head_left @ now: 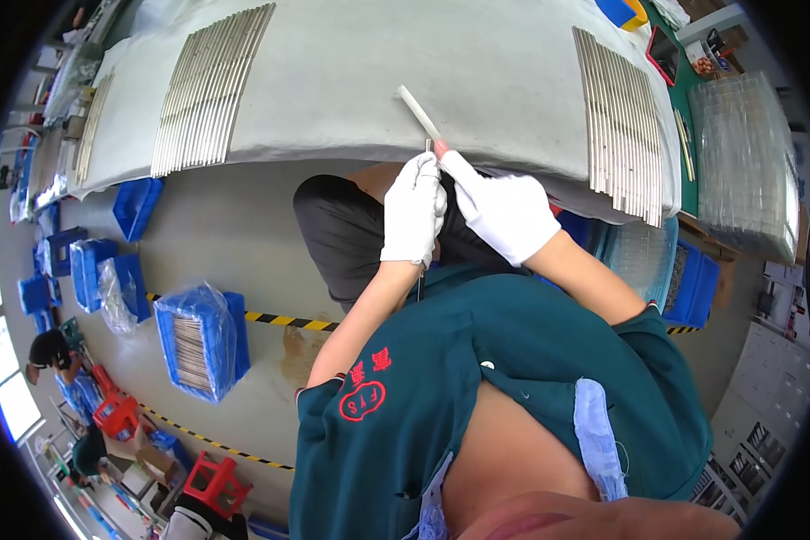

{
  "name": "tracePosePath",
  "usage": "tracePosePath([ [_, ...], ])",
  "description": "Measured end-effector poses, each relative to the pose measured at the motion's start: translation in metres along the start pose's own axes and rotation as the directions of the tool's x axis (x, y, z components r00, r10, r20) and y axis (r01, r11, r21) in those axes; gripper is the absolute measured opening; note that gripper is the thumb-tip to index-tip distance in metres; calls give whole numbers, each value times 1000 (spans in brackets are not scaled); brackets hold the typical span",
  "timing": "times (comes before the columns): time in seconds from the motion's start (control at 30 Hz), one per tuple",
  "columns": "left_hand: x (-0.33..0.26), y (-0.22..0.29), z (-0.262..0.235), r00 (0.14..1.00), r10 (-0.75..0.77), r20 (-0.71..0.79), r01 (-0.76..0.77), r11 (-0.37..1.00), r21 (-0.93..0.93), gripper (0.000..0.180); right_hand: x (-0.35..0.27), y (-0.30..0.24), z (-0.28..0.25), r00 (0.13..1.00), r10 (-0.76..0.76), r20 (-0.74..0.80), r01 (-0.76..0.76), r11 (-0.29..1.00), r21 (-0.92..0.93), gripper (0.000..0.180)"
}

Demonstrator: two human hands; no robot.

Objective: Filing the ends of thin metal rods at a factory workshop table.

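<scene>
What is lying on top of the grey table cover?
On the grey table cover lie a left row of thin metal rods and a right row. What is beneath the cover cannot be seen.

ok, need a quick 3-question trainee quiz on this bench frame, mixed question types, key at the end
1. True or false: both hands wear white gloves.
2. Which hand holds the pale stick that points up over the grey bench cover? A) left B) right
3. Fill in: rows of thin metal rods lie on the bench at the far left and far ____.

Key
1. True: left hand and right hand are both gloved.
2. B: the pale stick runs up from the right hand over the bench cover.
3. right: rods and rods.
</scene>
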State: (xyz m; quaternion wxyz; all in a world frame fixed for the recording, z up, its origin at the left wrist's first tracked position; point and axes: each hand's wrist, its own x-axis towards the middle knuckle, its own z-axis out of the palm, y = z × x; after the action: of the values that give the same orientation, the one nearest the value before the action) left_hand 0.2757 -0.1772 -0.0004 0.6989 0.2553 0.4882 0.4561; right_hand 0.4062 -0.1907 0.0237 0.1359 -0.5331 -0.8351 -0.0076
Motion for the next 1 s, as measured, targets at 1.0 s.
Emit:
tracePosePath([
  [1.0, 5, -8, -6, 1000, 6, 21, -4, 998, -65, 22, -6, 2, 2, 999, -5, 33, 4, 1000, 27, 60],
])
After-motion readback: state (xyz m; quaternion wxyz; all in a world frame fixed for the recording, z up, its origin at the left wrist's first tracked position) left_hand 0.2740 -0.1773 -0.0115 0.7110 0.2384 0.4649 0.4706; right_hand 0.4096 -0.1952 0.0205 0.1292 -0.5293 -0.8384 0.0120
